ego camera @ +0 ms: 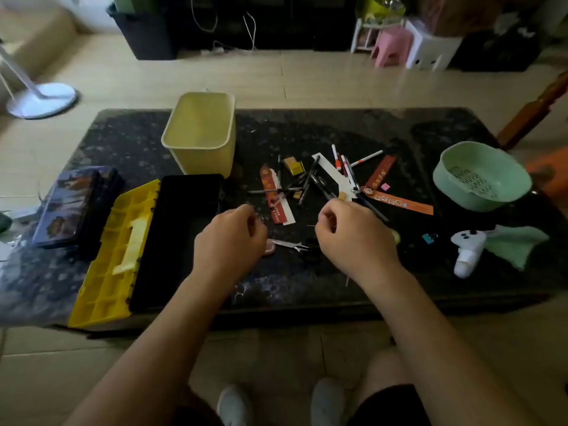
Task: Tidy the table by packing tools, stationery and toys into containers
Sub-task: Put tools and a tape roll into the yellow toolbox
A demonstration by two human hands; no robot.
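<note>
1. Left hand (pixel 229 238) and right hand (pixel 353 238): low over the near middle of the table (pixel 307 284), apart, fingers curled in. Holding something small or nothing: cannot tell.
2. Likely step: clearing the loose bits under the hands. Take the scissors (pixel 292 245), flat on the table between the hands, by the dark handles with the blades shut.
3. Lay them in the toolbox (pixel 178 235), open just left of the left hand, with its yellow lid (pixel 116 250) thrown back to the left.
4. Lift small pieces one at a time; dark things easily lost on a dark top.
5. Just beyond the right hand: pens (pixel 322 179) crossed in a heap among orange strips (pixel 399 202). Bunch them parallel before lifting, then stand them in the yellow bin (pixel 201 133), far and left of the heap.
6. Right side, near: a blue clip (pixel 428 238), then a white controller (pixel 467 250) touching a green cloth (pixel 519 244). Farther right: a green basket (pixel 479 176), probably for toys.
7. Left edge: a blue tin (pixel 76 207) beside the lid.
8. Surface: low, dark, speckled and glossy, in dim light.
9. Beyond: pale tiled floor (pixel 307 78), a white fan base (pixel 41 99) far left, a black crate (pixel 144 29), a pink stool (pixel 390 44) far right.
</note>
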